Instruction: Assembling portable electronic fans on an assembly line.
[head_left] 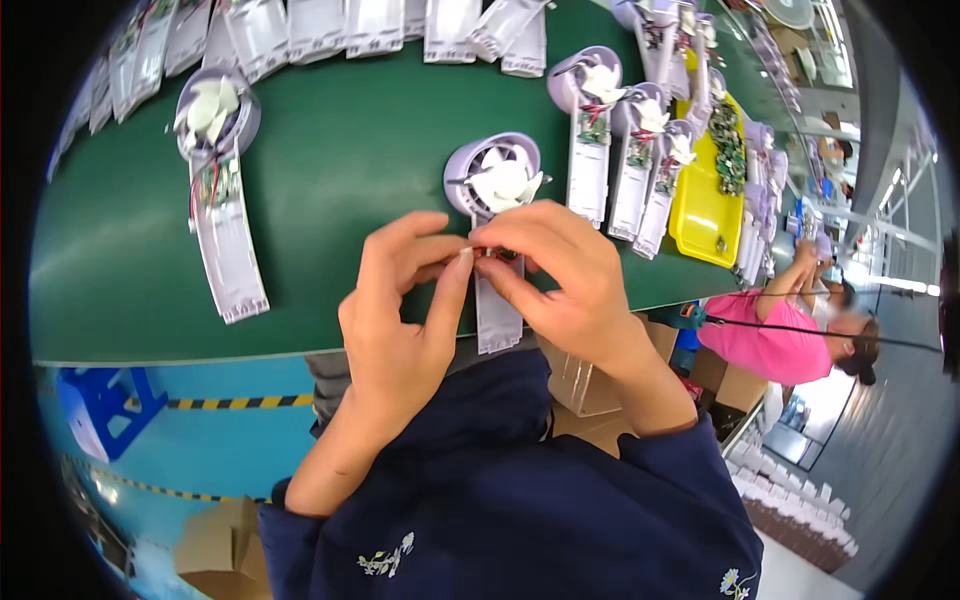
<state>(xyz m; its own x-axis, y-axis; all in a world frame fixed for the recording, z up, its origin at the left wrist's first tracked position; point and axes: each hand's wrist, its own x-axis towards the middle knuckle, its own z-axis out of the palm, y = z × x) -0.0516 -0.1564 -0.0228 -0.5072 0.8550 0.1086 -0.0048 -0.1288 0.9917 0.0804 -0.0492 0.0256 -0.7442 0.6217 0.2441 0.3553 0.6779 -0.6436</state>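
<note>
A handheld fan half with a round lavender housing and white blades [502,180] lies on the green table in front of me. Its pale handle shell [498,320] points toward my body. Over the top of that handle, my left hand [395,300] pinches thumb and finger at short red wires [487,253]. My right hand [565,275] comes in from the other side, its fingertips closed at the same wires. A bit of circuit board shows under the fingers; most of it is hidden by them.
Another opened fan [218,190] with board and red wires lies at left. Several similar fans [590,130] stand in a row at right, beside a yellow tray [705,220] of circuit boards. Pale shells [375,25] line the far edge. A person in pink [775,340] works farther right.
</note>
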